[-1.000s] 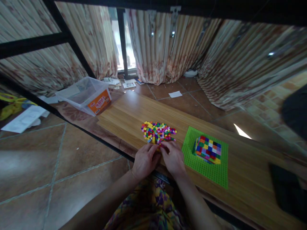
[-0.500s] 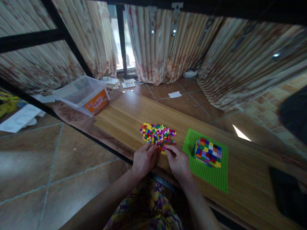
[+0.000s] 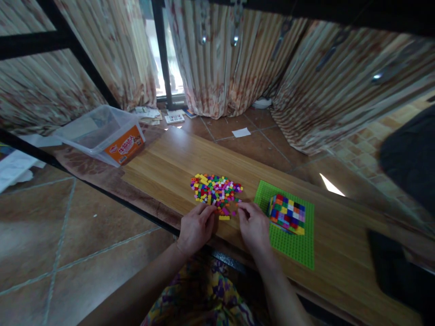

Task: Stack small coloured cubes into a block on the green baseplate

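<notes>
A heap of small multicoloured toy bricks [image 3: 217,188] lies spread on the wooden tabletop. At its near left edge, my left hand [image 3: 196,228] is closed, thumb and fingers together; what it pinches, if anything, is too small to make out. My right hand [image 3: 254,227] is closed in a pinch at the heap's near right edge, and its fingertips hide whatever is between them. A yellow brick [image 3: 224,218] lies between the hands. To the right, a block built of coloured bricks [image 3: 287,213] sits on a green baseplate [image 3: 299,253].
A clear plastic tub [image 3: 98,136] with an orange label stands at the table's far left. A dark flat object [image 3: 390,262] lies at the right end of the wooden table [image 3: 190,149]. Papers [image 3: 241,132] are on the tiled floor near the curtains.
My hands have moved apart, the right one away from the left, uncovering the yellow brick and a few loose bricks between them. The whole scene has shifted slightly left in view.
</notes>
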